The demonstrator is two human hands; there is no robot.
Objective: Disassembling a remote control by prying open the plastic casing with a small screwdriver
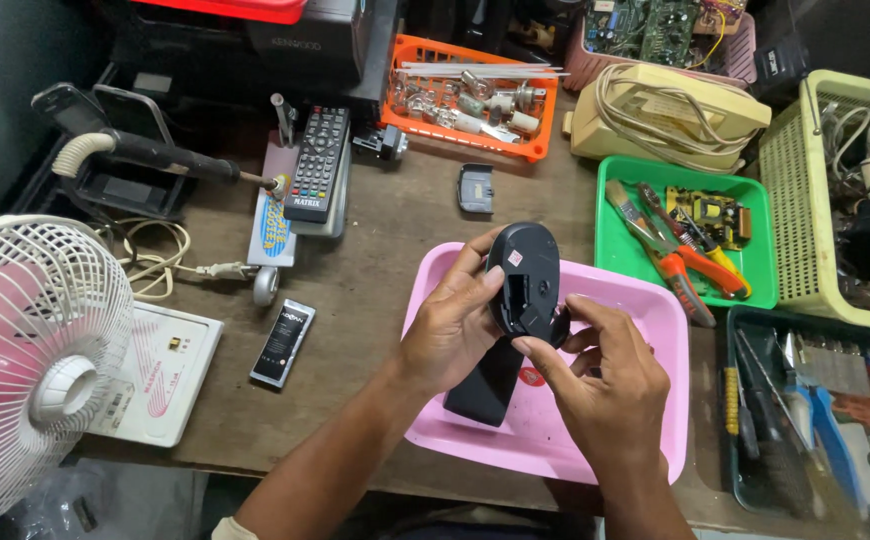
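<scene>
black mouse (523, 275), underside up, long axis pointing away from the person, held over the pink tray (655, 320). left hand (450, 325) cups its left flank; right hand (605, 385), nearer its rear end, pinches there.

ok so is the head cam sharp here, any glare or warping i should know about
Head view: the hands and the black mouse are in focus, evenly lit with soft shadows; mild glare on the pink tray; wide-lens bending curves the fan at the left edge; the top left corner behind the bench falls dark; the left hand and right hand show no motion blur.
</scene>
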